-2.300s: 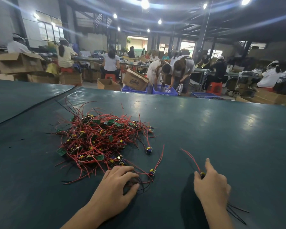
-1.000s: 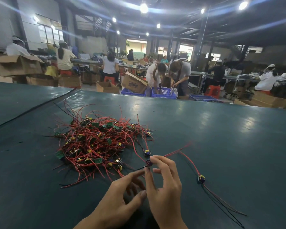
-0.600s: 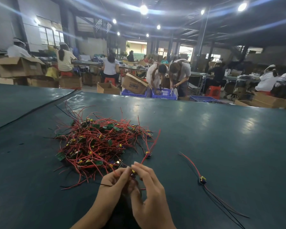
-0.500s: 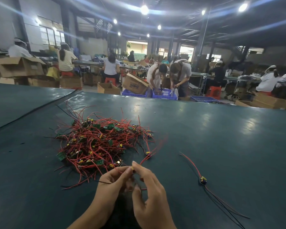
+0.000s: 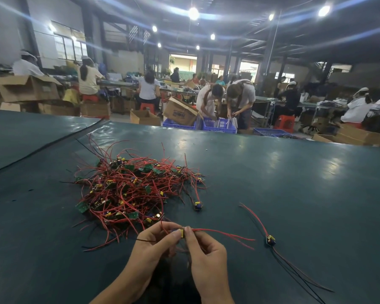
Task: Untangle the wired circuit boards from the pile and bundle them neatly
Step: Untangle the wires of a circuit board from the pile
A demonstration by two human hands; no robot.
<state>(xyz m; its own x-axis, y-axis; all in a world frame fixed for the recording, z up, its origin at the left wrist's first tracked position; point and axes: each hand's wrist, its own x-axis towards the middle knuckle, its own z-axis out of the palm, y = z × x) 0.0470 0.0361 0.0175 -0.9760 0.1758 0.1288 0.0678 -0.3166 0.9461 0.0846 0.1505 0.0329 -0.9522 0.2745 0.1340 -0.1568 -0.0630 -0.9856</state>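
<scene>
A tangled pile (image 5: pixel 132 187) of small green circuit boards with red and black wires lies on the dark green table (image 5: pixel 294 183), left of centre. Just in front of it, my left hand (image 5: pixel 154 244) and my right hand (image 5: pixel 206 255) pinch one small wired board (image 5: pixel 180 233) between them; its red wires (image 5: pixel 224 234) trail out to the right. A separated wired board (image 5: pixel 270 240) lies on the table to the right, with its wires running toward the near right. Another loose board (image 5: pixel 198 205) sits at the pile's right edge.
The table's far edge (image 5: pixel 206 132) runs across the view. Beyond it stand blue crates (image 5: pixel 219 126), cardboard boxes (image 5: pixel 180 111) and several people working at other benches. A seam (image 5: pixel 46 145) crosses the table cover at the left.
Both hands drew the pinched board a little toward me and right of the pile. Its red wires, which stood up over the pile, now lie out to the right.
</scene>
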